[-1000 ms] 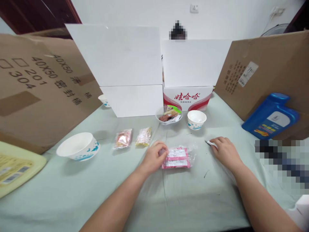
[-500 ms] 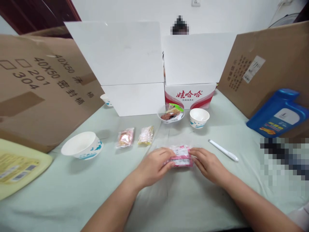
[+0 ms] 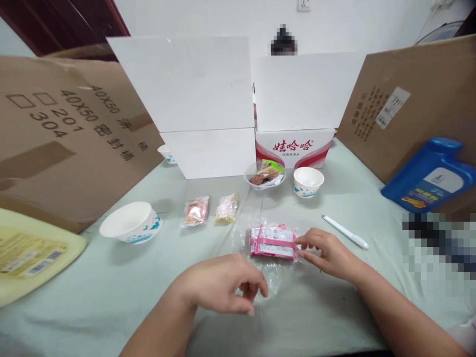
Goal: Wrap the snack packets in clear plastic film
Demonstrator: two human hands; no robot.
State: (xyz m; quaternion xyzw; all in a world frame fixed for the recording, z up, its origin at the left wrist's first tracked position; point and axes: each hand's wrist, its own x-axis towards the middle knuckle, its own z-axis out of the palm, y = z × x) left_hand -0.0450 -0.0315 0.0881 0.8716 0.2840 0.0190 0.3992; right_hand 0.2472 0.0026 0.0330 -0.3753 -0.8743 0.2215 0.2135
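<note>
Right hand [image 3: 327,253]: thumb and fingertips pinched the right end of the pink packet [image 3: 273,242], pinning it flat on the table [image 3: 92,297], centre-front. This likely anchored it against the opposite pull.

Left hand [image 3: 223,285]: curled, knuckles up, fingertips apparently nipping the clear wrapper [image 3: 275,275] on its near edge.

Forearms angled inward, wrists low.

White pen [image 3: 345,231] lay just right of the right hand; sachets [image 3: 195,211] and paper bowl [image 3: 130,222] lay beyond to the left.
</note>
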